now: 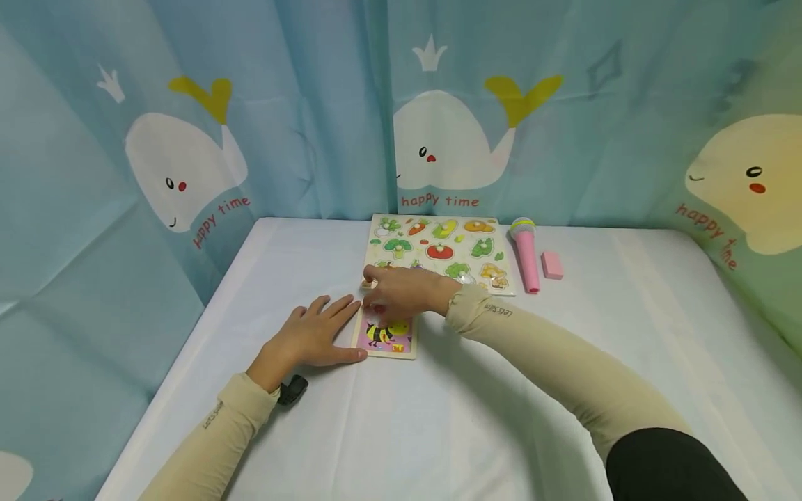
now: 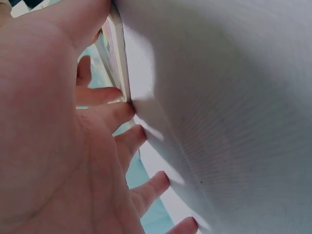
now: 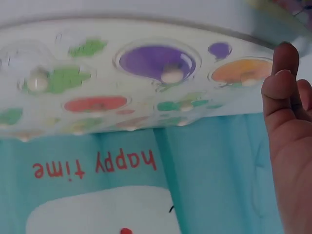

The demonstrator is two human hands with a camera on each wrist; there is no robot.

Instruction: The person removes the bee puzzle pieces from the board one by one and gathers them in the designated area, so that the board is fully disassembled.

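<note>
A small bee puzzle [image 1: 391, 337] with a pale frame lies on the white table, its upper part covered by my right hand [image 1: 407, 292]. The right fingers are bent and point left over the puzzle's far end. In the left wrist view, a right fingertip reaches the puzzle's edge; I cannot tell whether the fingers grip it. My left hand [image 1: 316, 334] rests palm down with spread fingers, its thumb at the puzzle's near left corner. A larger vegetable puzzle board [image 1: 440, 236] with knobbed pieces lies just beyond, partly under the right hand in the head view.
A pink toy microphone [image 1: 526, 257] lies to the right of the vegetable board. Beside it sits a small pink block [image 1: 552, 265]. Blue curtains [image 1: 326, 104] printed with whales enclose the back and sides of the white table [image 1: 388, 431].
</note>
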